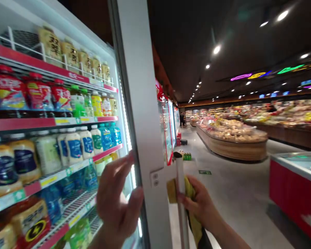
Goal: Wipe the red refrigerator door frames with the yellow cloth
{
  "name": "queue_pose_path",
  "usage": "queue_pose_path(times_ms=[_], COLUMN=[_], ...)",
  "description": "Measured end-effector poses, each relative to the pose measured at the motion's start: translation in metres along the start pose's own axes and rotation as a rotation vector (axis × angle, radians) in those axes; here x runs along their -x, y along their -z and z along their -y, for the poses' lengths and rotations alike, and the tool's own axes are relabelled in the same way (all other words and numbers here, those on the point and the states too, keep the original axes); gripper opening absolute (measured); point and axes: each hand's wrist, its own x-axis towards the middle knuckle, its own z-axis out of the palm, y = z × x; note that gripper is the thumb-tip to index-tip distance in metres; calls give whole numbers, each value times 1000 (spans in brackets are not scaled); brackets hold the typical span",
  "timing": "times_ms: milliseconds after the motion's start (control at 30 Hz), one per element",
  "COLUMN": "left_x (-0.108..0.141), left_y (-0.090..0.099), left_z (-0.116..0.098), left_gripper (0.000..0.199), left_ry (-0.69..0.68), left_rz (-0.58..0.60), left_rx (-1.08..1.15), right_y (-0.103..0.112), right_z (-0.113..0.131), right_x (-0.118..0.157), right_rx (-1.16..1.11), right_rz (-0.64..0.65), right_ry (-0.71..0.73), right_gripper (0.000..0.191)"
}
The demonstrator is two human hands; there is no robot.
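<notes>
My left hand [118,200] is raised beside the inner edge of the cooler door frame [140,86], its fingers apart and nothing in it. On the other side of that frame, my right hand [202,204] is closed on a yellow cloth [189,188], which is pressed around the upright metal door handle [181,204]. Part of the cloth hangs below the hand, dark toward its lower end. Behind my left hand, the lit cooler holds rows of bottles [74,147] on shelves with red and white label strips [23,123].
More lit coolers [168,117] line the wall ahead, with stacked goods [187,156] on the floor. A rounded wooden display [233,143] stands right of the aisle, and a red chest freezer [292,190] is nearer at right. A distant person [181,119] stands far down the aisle.
</notes>
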Motion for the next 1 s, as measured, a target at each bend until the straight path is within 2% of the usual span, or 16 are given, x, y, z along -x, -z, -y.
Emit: queue_pose_path(times_ms=[133,267,400,533,633,733,833,1000], left_x=[-9,-9,-5,2,7,14,21,31], left_y=[-49,-103,-153,-212,-256,-292,-320,-357], left_z=[-21,-23,-5,23,43,61,81,110], left_gripper=[57,64,61,64,66,66,65,64], left_ry=[-95,-177,-172,-124,-129,-165,-197,-253], left_rz=[100,213,357,345,332,352,375,405], left_rx=[45,100,121,54,-3,-50,-104,-172], right_y=[43,84,120,161,188,201,204,209], right_z=[-4,-19,-30,-31,-19,-2,9,6], right_x=[-7,-22,-47,-78,-97,-114,-137,-185], right_rx=[264,339,391,478,525,548,563,720], right_rz=[-236,-409,-548,-678,-813,-887,-900,-864], right_ry=[81,97,147,220,325,427,475,545], right_gripper=[42,47,46,42,38,37,39,39])
